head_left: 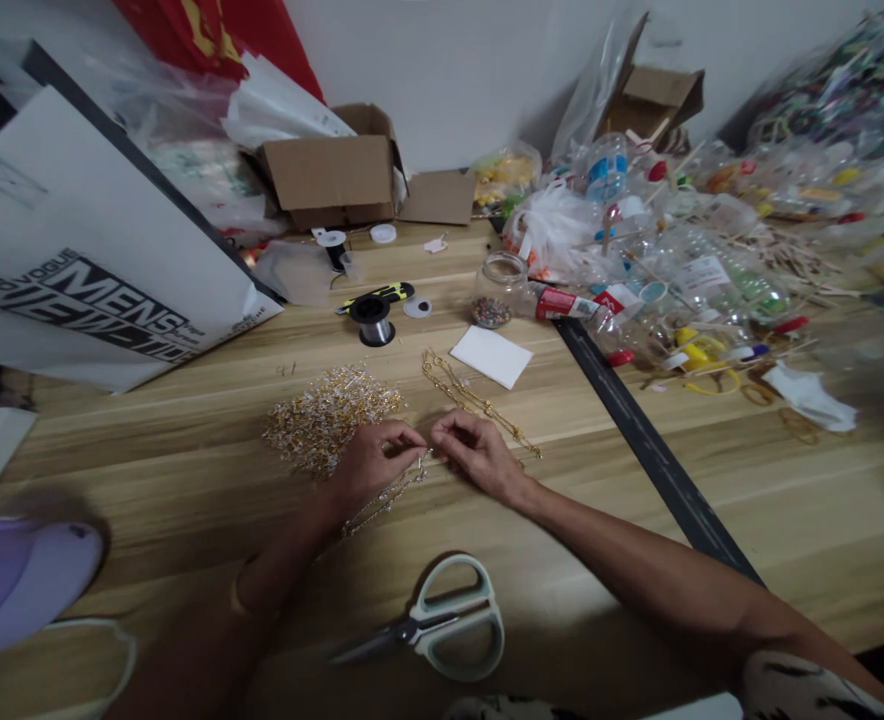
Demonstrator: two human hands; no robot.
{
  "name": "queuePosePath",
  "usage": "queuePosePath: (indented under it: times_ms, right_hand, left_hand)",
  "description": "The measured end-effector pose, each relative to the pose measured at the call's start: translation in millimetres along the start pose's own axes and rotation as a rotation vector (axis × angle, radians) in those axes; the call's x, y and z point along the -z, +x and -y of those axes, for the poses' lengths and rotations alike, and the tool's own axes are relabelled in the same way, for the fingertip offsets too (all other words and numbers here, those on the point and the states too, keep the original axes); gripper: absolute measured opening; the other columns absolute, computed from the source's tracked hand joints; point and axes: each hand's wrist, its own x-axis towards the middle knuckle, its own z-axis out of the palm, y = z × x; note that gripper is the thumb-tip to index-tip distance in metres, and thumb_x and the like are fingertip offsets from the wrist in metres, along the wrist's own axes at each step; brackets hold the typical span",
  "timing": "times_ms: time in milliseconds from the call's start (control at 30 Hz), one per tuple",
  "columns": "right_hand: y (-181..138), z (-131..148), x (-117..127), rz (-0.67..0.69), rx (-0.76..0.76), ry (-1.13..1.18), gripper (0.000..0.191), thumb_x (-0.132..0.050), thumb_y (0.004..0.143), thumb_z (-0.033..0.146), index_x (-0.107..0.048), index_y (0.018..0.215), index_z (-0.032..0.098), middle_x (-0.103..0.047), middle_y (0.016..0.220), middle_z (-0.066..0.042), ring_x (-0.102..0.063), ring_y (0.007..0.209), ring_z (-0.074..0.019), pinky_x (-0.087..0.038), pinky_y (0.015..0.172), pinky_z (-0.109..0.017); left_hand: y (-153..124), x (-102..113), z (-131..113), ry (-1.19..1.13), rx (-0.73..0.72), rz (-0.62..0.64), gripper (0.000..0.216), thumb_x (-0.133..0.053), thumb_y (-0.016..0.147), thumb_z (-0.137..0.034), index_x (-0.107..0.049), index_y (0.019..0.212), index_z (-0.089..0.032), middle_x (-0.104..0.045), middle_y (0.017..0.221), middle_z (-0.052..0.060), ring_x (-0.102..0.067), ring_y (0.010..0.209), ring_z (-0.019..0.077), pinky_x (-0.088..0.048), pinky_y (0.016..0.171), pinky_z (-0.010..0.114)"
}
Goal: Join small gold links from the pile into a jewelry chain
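Observation:
Over the middle of the table, my left hand (378, 458) pinches the end of a beaded chain (395, 492), which hangs down below the fingers onto the wood. Almost touching it, my right hand (479, 452) has thumb and forefinger pressed together at the same end; what it grips is too small to make out. Left of my hands lies a heap of small gold and silvery pieces (322, 415). Gold chains (483, 402) stretch out just beyond my right hand. Scissors with pale handles (442, 618) lie nearer to me.
Beyond the heap stand a spool of thin wire (373, 322), a cutter knife (393, 294) and a jar of beads (493, 295). A white card (491, 356) lies flat. Plastic bottles (701, 275) crowd the right; a large white bag (89, 260) and a purple iron-like object (29, 580) are left.

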Motion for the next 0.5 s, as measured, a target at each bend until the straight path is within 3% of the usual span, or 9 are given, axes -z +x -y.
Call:
queuePosePath:
  times_ms: [267,500]
  right_hand:
    - [-0.4,1.3,0.9,0.013,0.059,-0.056,0.02,-0.054,0.085,0.034,-0.058,0.077,0.016,-0.053,0.068,0.0,-0.049,0.061,-0.0111,-0.039,0.054,-0.022]
    - [-1.5,4.4,1.8,0.04,0.226,-0.241,0.015,-0.052,0.087,0.028,-0.061,0.081,0.017,-0.059,0.078,-0.004,-0.053,0.072,-0.0146,-0.041,0.066,-0.026]
  left_hand:
    - [1.6,-0.6,7.1,-0.211,0.106,-0.037,0.012,-0.066,0.071,-0.026,-0.064,0.068,-0.015,-0.064,0.063,0.0,-0.058,0.06,0.0124,-0.044,0.059,0.022]
    - [4.3,1.3,5.7,-0.333,0.168,-0.098,0.012,-0.069,0.066,-0.026,-0.063,0.065,-0.015,-0.066,0.063,0.001,-0.059,0.061,0.0127,-0.046,0.06,0.022]
